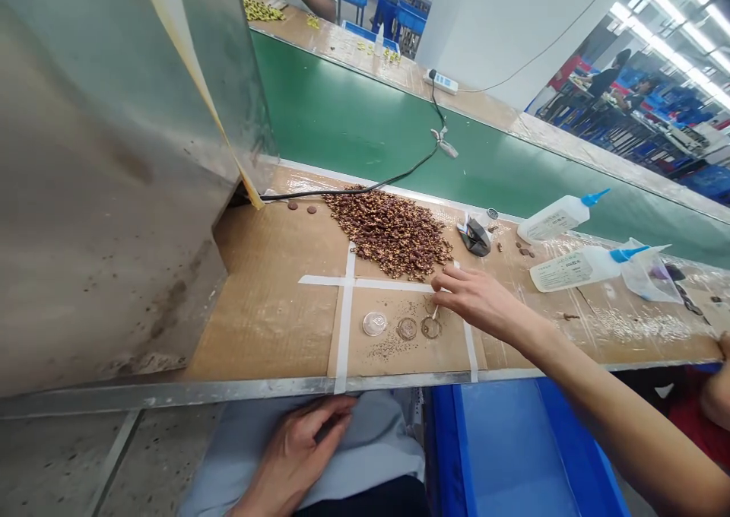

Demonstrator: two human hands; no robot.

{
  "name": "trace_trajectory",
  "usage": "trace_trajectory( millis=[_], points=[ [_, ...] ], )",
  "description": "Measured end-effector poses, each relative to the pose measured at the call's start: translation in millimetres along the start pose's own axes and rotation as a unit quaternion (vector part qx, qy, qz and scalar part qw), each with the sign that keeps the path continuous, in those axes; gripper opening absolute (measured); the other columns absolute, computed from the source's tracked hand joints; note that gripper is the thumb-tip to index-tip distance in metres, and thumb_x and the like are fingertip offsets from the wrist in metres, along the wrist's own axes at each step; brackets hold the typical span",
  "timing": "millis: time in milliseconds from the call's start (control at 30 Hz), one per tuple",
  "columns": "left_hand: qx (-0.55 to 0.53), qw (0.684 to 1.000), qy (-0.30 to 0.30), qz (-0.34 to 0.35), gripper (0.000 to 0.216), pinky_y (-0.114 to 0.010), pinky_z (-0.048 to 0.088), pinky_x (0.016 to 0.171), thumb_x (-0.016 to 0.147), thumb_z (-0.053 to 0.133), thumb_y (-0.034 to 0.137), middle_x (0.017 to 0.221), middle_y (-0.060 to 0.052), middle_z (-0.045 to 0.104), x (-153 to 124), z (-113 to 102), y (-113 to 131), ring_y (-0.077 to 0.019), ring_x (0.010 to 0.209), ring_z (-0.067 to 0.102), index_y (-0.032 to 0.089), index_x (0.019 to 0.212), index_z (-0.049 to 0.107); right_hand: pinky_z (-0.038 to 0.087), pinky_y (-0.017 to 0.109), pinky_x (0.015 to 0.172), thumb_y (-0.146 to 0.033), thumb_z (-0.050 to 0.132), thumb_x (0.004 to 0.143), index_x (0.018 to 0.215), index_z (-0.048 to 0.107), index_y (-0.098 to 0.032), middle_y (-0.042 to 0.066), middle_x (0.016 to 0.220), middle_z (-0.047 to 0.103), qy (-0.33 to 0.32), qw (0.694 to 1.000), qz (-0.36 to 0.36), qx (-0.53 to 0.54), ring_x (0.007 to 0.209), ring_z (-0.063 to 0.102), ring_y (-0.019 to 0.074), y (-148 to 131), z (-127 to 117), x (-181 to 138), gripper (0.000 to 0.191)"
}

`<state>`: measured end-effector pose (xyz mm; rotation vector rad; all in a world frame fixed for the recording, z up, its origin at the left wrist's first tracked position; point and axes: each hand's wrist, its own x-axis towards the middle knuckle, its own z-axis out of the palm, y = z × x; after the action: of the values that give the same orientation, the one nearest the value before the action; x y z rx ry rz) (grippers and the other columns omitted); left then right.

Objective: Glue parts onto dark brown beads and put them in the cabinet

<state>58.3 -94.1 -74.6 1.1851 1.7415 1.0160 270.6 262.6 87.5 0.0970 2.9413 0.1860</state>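
My right hand (pixel 468 293) is closed on a thin white stick that looks like a cotton swab (pixel 436 313). Its lower end points at a small round dish (pixel 431 328) on the cardboard mat. Beside that dish lie another shallow round dish (pixel 407 329) with dark bits in it and a clear round one (pixel 375 324). Just behind my right fingers spreads a pile of small dark red and gold pieces (pixel 393 232). My left hand (pixel 305 441) rests on my lap below the table edge, fingers loosely bent and apart, nothing visible in them.
White squeeze bottles (pixel 576 268) with blue caps lie on the right. A black cable (pixel 353 191) crosses behind the pile. At left stands a large metal housing (pixel 114 182). A blue bin (pixel 513 448) sits below the table's metal edge (pixel 256 390). Other people sit nearby.
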Motion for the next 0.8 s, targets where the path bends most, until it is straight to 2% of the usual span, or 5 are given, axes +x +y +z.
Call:
trace_trajectory(
  millis=[133,233,433,633,800],
  points=[
    [0.004,1.0,-0.002,-0.007,0.029,-0.022,0.069,0.1,0.106,0.068,0.043,0.12,0.006,0.092,-2,-1,-5,-0.0209,0.109,0.091,0.037,0.119,0.093,0.053,0.041,0.09,-0.009,0.071,0.115,0.106,0.078,-0.021,0.01,0.122,0.078,0.0,1.0,-0.001,0.014,0.108,0.066,0.0286,4,5,-15,0.016],
    [0.005,1.0,-0.01,-0.012,0.031,-0.023,0.069,0.101,0.107,0.066,0.046,0.122,0.005,0.092,-2,-3,-11,-0.0221,0.112,0.09,0.036,0.119,0.093,0.053,0.04,0.092,-0.005,0.065,0.116,0.11,0.078,-0.021,0.01,0.124,0.078,0.019,0.999,0.029,0.035,0.108,0.067,0.0278,4,8,-22,0.021],
    [0.0,1.0,-0.016,-0.022,0.03,-0.026,0.07,0.1,0.107,0.069,0.049,0.122,0.006,0.092,0,-7,-16,-0.0241,0.112,0.091,0.04,0.12,0.093,0.056,0.04,0.093,-0.017,0.059,0.123,0.116,0.08,-0.024,0.009,0.12,0.081,0.031,0.991,0.079,0.102,0.107,0.07,0.0278,-4,8,-25,0.023],
    [0.002,1.0,-0.001,-0.006,0.029,-0.026,0.07,0.101,0.106,0.07,0.049,0.121,0.006,0.092,-1,-5,-21,-0.0242,0.111,0.091,0.039,0.119,0.094,0.06,0.04,0.097,-0.027,0.062,0.121,0.12,0.084,-0.026,0.009,0.123,0.083,0.147,0.942,0.254,0.165,0.11,0.079,0.0282,18,15,-26,0.022],
    [-0.008,1.0,0.005,-0.009,0.031,-0.027,0.069,0.106,0.11,0.068,0.05,0.126,0.005,0.091,-10,-3,-28,-0.0235,0.116,0.09,0.038,0.125,0.093,0.058,0.039,0.091,-0.031,0.065,0.119,0.121,0.085,-0.024,0.009,0.12,0.084,0.148,0.932,0.29,0.157,0.101,0.079,0.0282,29,31,-10,0.022]
  ],
)
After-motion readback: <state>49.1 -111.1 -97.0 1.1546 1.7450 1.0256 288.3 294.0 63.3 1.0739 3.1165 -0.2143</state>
